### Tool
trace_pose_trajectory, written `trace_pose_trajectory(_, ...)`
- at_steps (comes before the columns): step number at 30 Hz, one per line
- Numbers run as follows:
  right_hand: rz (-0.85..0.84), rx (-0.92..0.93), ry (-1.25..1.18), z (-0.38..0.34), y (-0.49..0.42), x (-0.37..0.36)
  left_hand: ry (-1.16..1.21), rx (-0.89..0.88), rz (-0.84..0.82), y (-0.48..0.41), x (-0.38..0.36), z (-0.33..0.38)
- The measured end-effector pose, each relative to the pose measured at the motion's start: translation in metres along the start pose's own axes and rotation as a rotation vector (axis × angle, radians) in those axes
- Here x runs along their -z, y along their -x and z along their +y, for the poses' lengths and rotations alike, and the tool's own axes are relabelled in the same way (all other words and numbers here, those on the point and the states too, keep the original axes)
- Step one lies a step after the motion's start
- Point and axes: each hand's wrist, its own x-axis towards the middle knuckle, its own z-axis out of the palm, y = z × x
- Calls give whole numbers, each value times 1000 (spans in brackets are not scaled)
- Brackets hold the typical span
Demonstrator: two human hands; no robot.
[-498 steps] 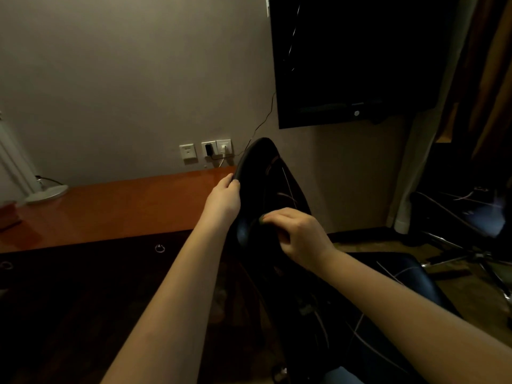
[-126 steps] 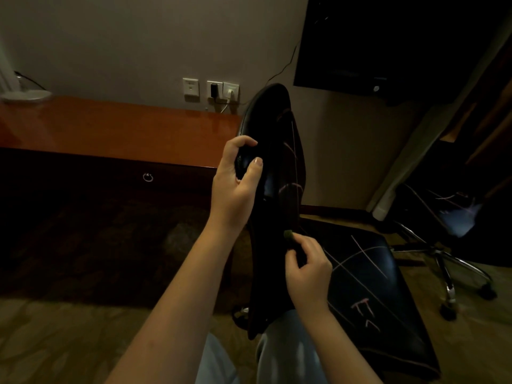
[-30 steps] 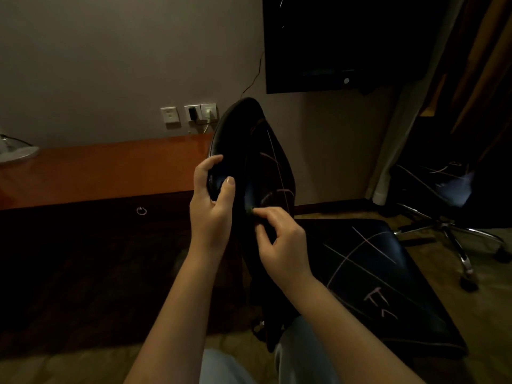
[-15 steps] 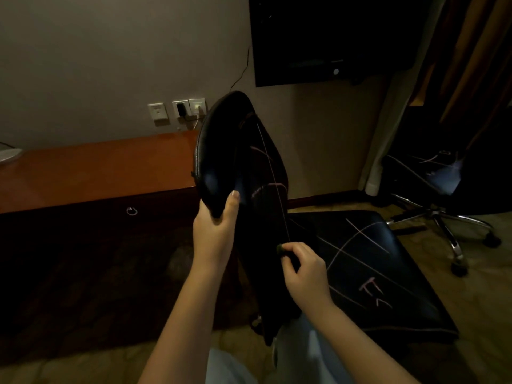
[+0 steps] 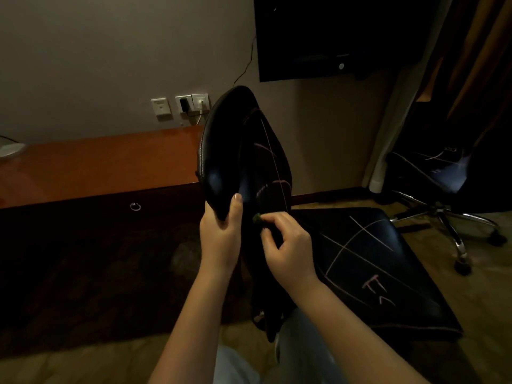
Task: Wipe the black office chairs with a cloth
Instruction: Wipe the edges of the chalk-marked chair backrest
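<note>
— Two black office chairs show. Which way does the near one's backrest [image 5: 241, 151] run?

— Its long axis stands almost upright at mid-frame, and the rounded top leans a little toward the upper left. It is seen nearly edge-on. Its seat [image 5: 374, 261] spreads toward the lower right.

— And the surface?

— Glossy black. Thin pale chalk-like lines cross both backrest and seat, and there are a few pinkish scribbles near the seat's front edge.

— The hands?

— The left hand [image 5: 220, 236] grips the backrest's lower left edge, with the thumb laid up the front and the fingers wrapped round the edge. The right hand [image 5: 288, 250], just beside it, pinches a small dark-green cloth [image 5: 257, 218] in curled fingertips at the backrest's face.

— Farther out?

— A reddish-brown desk [image 5: 97, 159] runs across the left, with wall sockets [image 5: 191, 103] above it. A dark screen [image 5: 332, 37] hangs at the upper right. The second chair [image 5: 443, 173] stands at the right edge and is likewise lined.
</note>
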Motion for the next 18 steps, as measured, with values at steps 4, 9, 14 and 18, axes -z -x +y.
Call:
trace_pose_trajectory(4,-38,-151,66,35,29,10,31,20,-24,1,-1,4)
trace_pose_trajectory(9,-96,-264,106,49,44,19,39,13,-18,3,-2,5)
trace_pose_trajectory(14,-52,-139,77,12,12,10,20,12,12,1,-2,5)
trace_pose_trajectory(18,-11,5,56,-25,-23,-1,20,59,26,0,-1,6)
